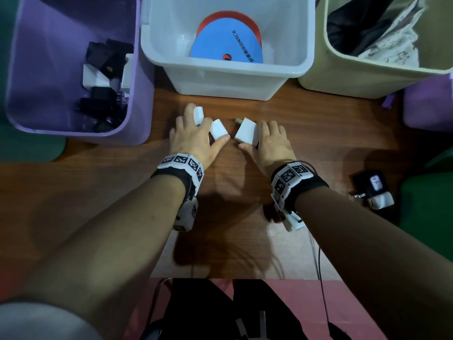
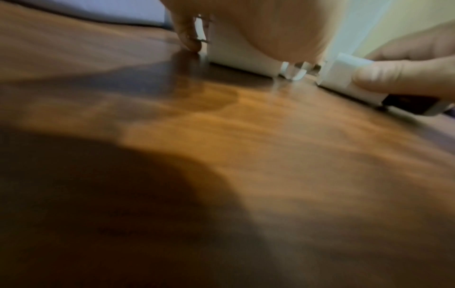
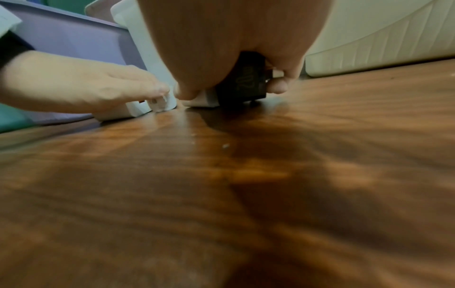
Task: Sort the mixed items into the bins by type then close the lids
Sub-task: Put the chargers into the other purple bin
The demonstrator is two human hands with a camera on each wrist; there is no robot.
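Note:
My left hand (image 1: 192, 139) lies on the wooden table (image 1: 232, 217) just before the white bin (image 1: 228, 79). It grips two white chargers: one (image 1: 198, 115) among the fingers, another (image 1: 219, 129) between thumb and forefinger. My right hand (image 1: 269, 141) grips a white charger (image 1: 246, 131) beside it. In the right wrist view a black charger (image 3: 248, 81) sits under the right palm (image 3: 221, 39), next to the white one (image 3: 202, 99). The left wrist view shows the left palm (image 2: 270, 29) over a white charger (image 2: 236, 52).
A purple bin (image 1: 22, 69) at the left holds several black and white chargers. The white bin holds a blue and orange disc (image 1: 228, 40). A beige bin (image 1: 343, 69) at the right holds dark and pale cloth. A black and a white charger (image 1: 372, 190) lie at the table's right edge.

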